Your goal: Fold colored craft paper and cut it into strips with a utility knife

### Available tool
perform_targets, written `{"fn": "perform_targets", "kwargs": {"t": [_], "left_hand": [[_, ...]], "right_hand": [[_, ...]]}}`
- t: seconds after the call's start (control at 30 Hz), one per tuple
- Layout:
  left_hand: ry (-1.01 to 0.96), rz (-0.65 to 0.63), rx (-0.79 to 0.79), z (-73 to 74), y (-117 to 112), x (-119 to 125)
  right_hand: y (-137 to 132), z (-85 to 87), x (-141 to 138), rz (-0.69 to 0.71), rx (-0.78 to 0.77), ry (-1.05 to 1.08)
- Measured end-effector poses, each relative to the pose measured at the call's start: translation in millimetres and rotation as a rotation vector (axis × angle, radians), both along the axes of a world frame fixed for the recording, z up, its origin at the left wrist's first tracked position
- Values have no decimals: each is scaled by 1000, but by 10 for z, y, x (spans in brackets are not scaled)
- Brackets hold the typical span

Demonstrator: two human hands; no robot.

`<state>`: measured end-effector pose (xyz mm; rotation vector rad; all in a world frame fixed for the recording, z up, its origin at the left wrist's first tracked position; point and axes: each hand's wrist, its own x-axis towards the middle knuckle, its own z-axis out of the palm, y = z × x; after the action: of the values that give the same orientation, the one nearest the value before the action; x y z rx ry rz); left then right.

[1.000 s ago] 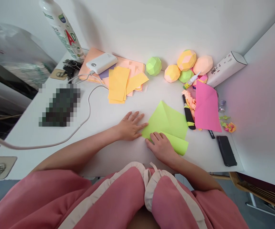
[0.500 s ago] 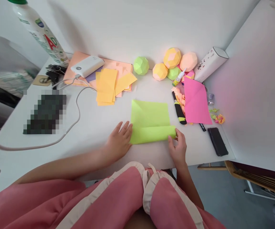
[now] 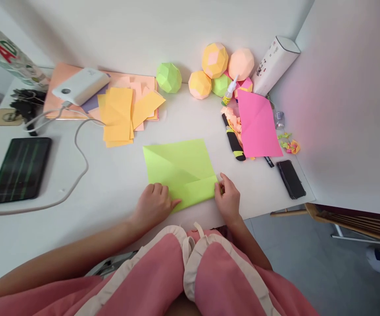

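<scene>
A lime-green sheet of paper lies in front of me, its near edge turned over into a folded strip. My left hand is on the strip's left end, with curled fingers and the thumb pressed along the fold. At the right end, the strip's corner is between the thumb and fingers of my right hand. A diagonal crease runs across the sheet's upper part. What the left fingers cover is hidden.
Yellow paper strips and a white power bank lie at the back left, a tablet nearer. Along the wall sit several faceted paper balls. Right are a utility knife, a pink sheet and a phone.
My left hand has gone from flat at the sheet's left edge to curled on the fold. The near strip lies flatter and the sheet is slightly turned. The view has shifted.
</scene>
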<state>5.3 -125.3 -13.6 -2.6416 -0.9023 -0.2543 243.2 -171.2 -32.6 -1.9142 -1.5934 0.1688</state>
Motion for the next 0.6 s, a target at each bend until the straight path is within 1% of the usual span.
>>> {"fn": "perform_targets", "kwargs": {"t": [0.13,0.17,0.2,0.23,0.3,0.37,0.4,0.47,0.53,0.6], "left_hand": [[-70,112,-33,-29,-13,-3],[-100,119,-37,-36,-19,-3],[-134,101,-42,-47,-21,-2],[-167,53,-55,-60,-18,1],[-200,-128,-123,-94,7,11],[-180,-321,-230,-130,48,20],[-160,-384,-286,-149,69,22],[-142,-423,-372,-185,98,22],[-159,-401,-430,-219,101,24],[-212,-375,-455,-243,82,37]], "right_hand": [[-24,-24,-3,14,35,-95],[-29,-23,-7,20,41,-108],[-34,-21,-10,26,45,-121],[-38,-17,-14,31,47,-134],[-46,-8,-23,33,45,-158],[-57,1,-33,24,36,-180],[-63,6,-38,18,32,-188],[-76,15,-47,10,32,-200],[-85,22,-54,3,38,-201],[-90,29,-58,-5,47,-198]]}}
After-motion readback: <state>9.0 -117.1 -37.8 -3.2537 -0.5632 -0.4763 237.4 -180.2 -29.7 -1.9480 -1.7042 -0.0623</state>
